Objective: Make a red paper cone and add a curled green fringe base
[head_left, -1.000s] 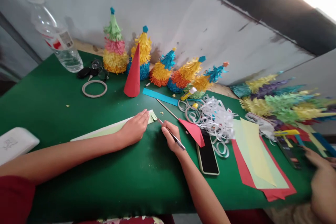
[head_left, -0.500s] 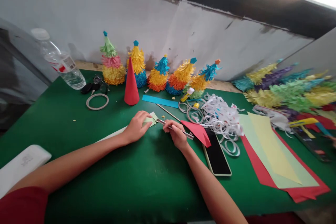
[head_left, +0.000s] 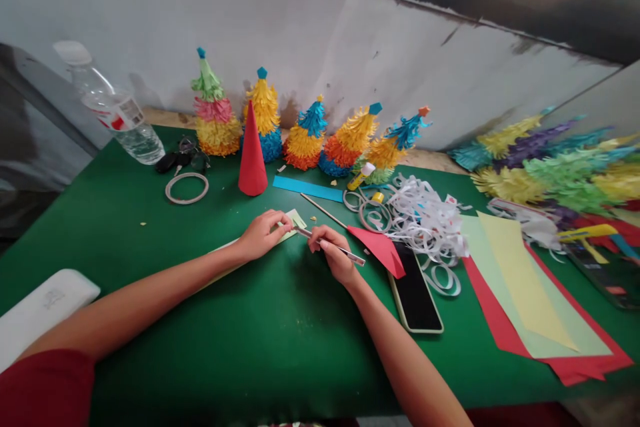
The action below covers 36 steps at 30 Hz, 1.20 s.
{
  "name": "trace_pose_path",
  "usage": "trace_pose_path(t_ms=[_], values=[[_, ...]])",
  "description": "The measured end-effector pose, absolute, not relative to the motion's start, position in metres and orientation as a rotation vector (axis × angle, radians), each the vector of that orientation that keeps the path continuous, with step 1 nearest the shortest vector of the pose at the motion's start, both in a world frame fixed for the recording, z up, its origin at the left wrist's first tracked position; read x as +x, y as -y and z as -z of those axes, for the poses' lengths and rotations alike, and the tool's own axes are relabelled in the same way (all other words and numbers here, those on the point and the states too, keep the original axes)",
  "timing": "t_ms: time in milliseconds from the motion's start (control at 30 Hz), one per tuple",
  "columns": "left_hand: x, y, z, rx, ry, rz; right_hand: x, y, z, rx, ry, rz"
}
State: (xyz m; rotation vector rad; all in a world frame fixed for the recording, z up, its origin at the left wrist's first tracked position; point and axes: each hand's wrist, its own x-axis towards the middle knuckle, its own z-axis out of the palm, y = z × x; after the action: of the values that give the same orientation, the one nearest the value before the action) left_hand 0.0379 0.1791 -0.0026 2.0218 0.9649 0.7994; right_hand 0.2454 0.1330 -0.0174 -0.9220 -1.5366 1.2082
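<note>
My left hand (head_left: 264,235) rests on the table with fingers curled over a pale green paper strip (head_left: 297,219). The strip runs back under my forearm, and its near part is hidden. A slim silver craft knife (head_left: 345,253) is in the closed fingers of my right hand (head_left: 334,255). Its tip lies at the strip, close beside my left thumb. Behind the hands stand a plain red paper cone (head_left: 253,161) and, flat on the table, a blue paper strip (head_left: 307,189). A red paper piece (head_left: 377,248) and a thin stick (head_left: 323,209) lie past my right hand.
Several fringed paper trees (head_left: 263,110) stand along the wall. White curled strips (head_left: 425,213), a glue stick (head_left: 361,176), a phone (head_left: 416,293) and coloured sheets (head_left: 560,307) lie rightward. A water bottle (head_left: 123,120), tape ring (head_left: 187,188), keys (head_left: 180,157) and white case (head_left: 55,303) are leftward.
The knife tip has moved slightly left, closer to my left thumb, and the paper strip's end has shifted a little. Both hands keep their hold. The whole view has tilted slightly.
</note>
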Motion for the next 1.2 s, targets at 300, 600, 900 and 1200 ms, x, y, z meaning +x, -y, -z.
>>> trace_pose_path(t_ms=[300,600,900,1200], values=[[0.04,-0.166,0.008,2.501,-1.053,-0.77,0.243,-0.144,0.028,-0.97,1.252,-1.21],[0.043,-0.147,0.015,2.827,-1.171,-0.581,0.232,-0.161,0.022,-0.944,1.174,-1.202],[0.044,-0.147,0.019,2.816,-1.208,-0.562,0.227,-0.153,0.014,-1.165,1.726,-0.904],[0.045,-0.148,0.017,2.818,-1.209,-0.542,0.224,-0.154,0.012,-1.16,1.945,-0.731]])
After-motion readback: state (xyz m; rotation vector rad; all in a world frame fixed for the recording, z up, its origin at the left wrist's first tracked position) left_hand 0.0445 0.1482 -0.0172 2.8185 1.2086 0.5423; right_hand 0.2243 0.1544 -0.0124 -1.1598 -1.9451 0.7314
